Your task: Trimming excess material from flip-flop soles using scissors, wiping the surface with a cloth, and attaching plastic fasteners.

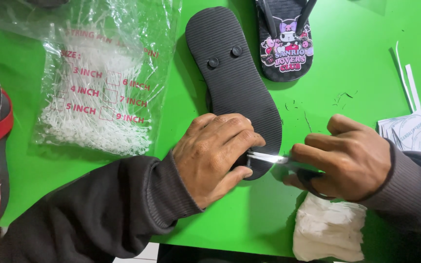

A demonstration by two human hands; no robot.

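Fingers (230, 141) of the left hand (215, 156) are closed on the near end of an upside-down black sandal (235, 87), pinning it to the green tabletop (356, 73) near its front edge. Right hand (347, 158) is clenched around scissors (269, 158), blades pointing at that same sole edge — wrist low, knuckles up. Judging by this, small snips close to the pinning thumb with the sole held flat would work best. Nearer lies a white cloth (327, 229); farther off — a bag of plastic pins (98, 83) and a printed sandal (286, 44).
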